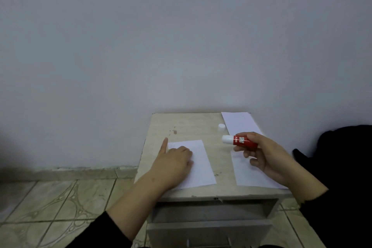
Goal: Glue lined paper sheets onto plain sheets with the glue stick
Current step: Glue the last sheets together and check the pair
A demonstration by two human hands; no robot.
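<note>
pressing left hand (177,159) on sheet (198,164), forefinger extended; right hand (267,157) pinching uncapped glue stick (240,140); white cap (221,127) beside far sheet (239,122) on surface (193,125).

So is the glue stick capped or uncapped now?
Uncapped: the glue stick in the right hand shows its bare white tip, and the cap stands apart on the table.

The red glue stick (240,140) bears white lettering that reads "GLUE STICK"; nothing else is legible.

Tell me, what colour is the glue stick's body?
Red, with white lettering, on the glue stick in the right hand; head view.
</note>
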